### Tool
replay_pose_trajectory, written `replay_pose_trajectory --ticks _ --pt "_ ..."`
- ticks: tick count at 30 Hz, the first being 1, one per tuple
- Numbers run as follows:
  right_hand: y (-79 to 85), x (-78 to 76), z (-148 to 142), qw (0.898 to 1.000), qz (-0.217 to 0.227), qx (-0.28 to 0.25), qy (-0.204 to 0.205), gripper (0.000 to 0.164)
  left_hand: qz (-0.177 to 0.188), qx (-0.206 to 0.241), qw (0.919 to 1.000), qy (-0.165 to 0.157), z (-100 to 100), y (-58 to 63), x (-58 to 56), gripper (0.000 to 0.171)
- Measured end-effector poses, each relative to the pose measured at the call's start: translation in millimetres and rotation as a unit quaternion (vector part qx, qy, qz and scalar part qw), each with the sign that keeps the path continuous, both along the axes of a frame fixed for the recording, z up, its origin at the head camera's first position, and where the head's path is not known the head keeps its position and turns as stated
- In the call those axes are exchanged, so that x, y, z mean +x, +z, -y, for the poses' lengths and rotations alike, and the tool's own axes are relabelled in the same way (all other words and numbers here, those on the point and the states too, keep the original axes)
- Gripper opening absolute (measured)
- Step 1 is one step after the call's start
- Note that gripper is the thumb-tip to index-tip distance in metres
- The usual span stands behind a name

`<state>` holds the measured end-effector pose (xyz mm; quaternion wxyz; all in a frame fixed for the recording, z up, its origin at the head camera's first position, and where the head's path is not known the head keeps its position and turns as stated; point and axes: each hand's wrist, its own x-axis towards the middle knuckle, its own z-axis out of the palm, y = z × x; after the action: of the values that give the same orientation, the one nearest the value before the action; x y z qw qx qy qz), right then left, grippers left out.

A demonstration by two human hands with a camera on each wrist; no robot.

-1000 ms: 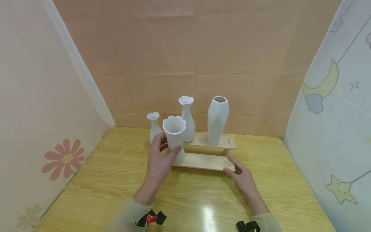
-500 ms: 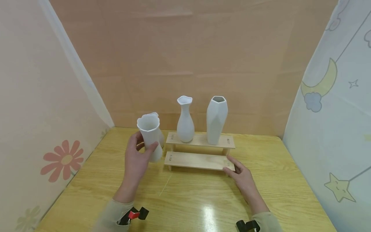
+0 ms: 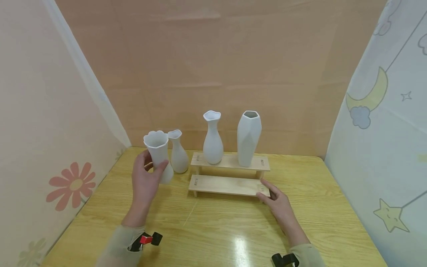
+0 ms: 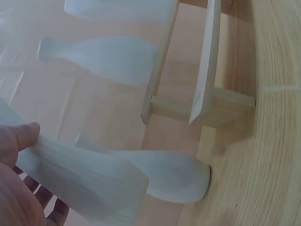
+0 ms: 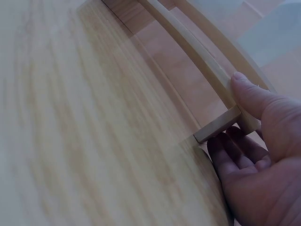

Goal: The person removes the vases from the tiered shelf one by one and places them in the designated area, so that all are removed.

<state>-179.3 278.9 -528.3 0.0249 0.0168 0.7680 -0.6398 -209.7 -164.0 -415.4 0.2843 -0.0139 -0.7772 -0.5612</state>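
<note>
My left hand (image 3: 144, 181) grips a white vase (image 3: 161, 159) with a scalloped rim, thumb on one side and fingers round the other. In the left wrist view this vase (image 4: 89, 181) is held tilted, its base clear of the table. Just behind it, a small white vase (image 3: 179, 160) with a narrow neck stands on the table. My right hand (image 3: 279, 207) pinches the right end of the lower step of a two-step wooden stand (image 3: 223, 185). Seen from the right wrist, the thumb lies over the board's edge and the fingers curl below, beside the stand's leg (image 5: 218, 125).
On the upper step stand a narrow-necked white vase (image 3: 212, 146) at the left and a faceted white vase (image 3: 248, 142) at the right. The wooden table (image 3: 213, 226) is bounded by an orange backdrop (image 3: 213, 74) and printed cloth sides.
My left hand has carried the scalloped vase left, from over the stand's lower step to in front of the small vase, then further left. The right hand has stayed on the stand.
</note>
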Motion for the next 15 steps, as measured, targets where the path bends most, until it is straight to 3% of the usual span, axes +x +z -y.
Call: replay_pose_trajectory --ticks 15 --pt "0.0 1.4 0 1.000 0.000 0.002 0.002 0.077 0.007 -0.003 0.9991 0.043 21 -17.8 -38.9 0.055"
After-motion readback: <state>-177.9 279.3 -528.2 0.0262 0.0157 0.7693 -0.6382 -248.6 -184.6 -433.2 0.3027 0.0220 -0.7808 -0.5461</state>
